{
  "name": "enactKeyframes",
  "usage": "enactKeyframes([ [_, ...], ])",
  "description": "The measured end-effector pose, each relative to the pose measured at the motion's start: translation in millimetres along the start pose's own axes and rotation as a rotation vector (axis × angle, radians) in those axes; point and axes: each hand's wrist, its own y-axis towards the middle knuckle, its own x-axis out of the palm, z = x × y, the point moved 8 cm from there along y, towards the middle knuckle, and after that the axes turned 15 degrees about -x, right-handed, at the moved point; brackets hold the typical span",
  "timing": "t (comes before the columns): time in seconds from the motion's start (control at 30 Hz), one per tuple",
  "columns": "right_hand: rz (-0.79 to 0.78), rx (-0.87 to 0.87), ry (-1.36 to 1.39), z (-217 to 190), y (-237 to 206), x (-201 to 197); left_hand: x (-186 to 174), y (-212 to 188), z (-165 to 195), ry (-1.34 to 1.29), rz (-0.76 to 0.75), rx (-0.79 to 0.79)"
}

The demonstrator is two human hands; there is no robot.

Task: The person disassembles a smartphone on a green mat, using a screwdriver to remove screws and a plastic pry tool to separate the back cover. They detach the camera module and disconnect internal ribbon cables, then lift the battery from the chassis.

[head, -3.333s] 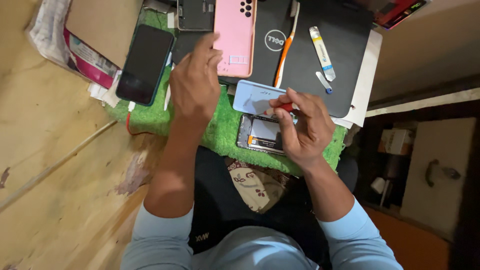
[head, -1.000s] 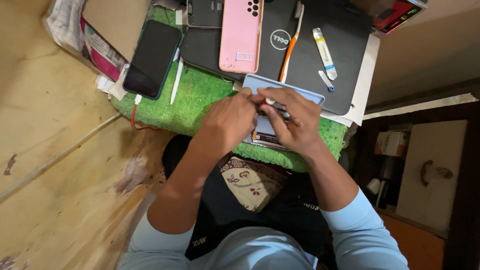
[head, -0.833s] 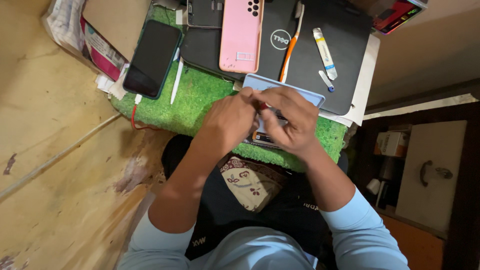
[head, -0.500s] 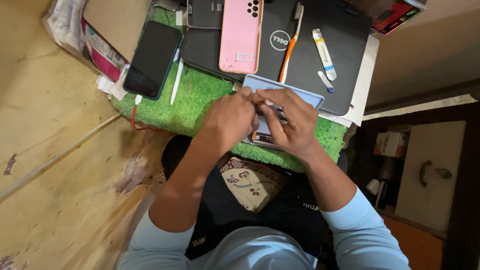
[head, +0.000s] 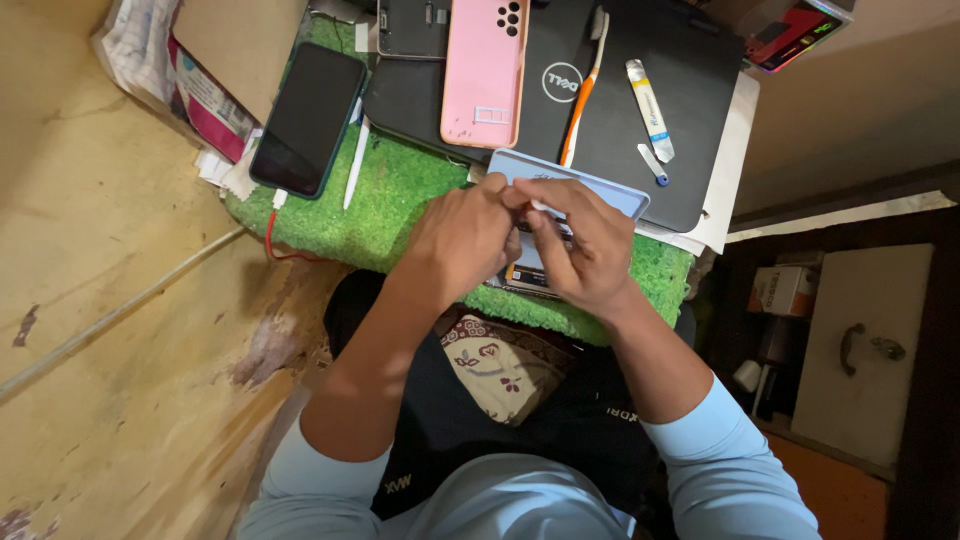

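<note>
Opened phone (head: 528,278) under both hands on mat (head: 400,200), laptop (head: 640,110) behind, toothbrush (head: 583,90) on laptop

Pale blue pushed-up sleeves, bare forearms, seemingly black printed trousers

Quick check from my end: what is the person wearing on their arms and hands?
Both arms wear pale blue sleeves pushed up to about the elbow, leaving the forearms bare. The left hand and right hand are bare: no gloves, and no watch, ring or band is visible.
</note>
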Motion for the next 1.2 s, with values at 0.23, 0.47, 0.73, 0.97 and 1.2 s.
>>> enactKeyframes([
  [0.23, -0.003, 0.027, -0.225, 1, -1, -1, 1, 0, -11, -0.176, -0.103, -0.164],
  [0.47, 0.019, 0.015, 0.013, -4, 6, 0, -13, -6, 8, -0.042, 0.094, 0.053],
  [0.73, 0.033, 0.081, -0.165, 0, 0, -5, -3, -1, -1, -0.074, -0.049, -0.084],
  [0.97, 0.015, -0.022, -0.025, -2, 2, 1, -3, -4, 0, -0.046, 0.014, -0.026],
  [1.2, 0.209, -0.001, -0.003, 1, -7, -16, 3, 0, 2, 0.074, -0.075, -0.053],
])
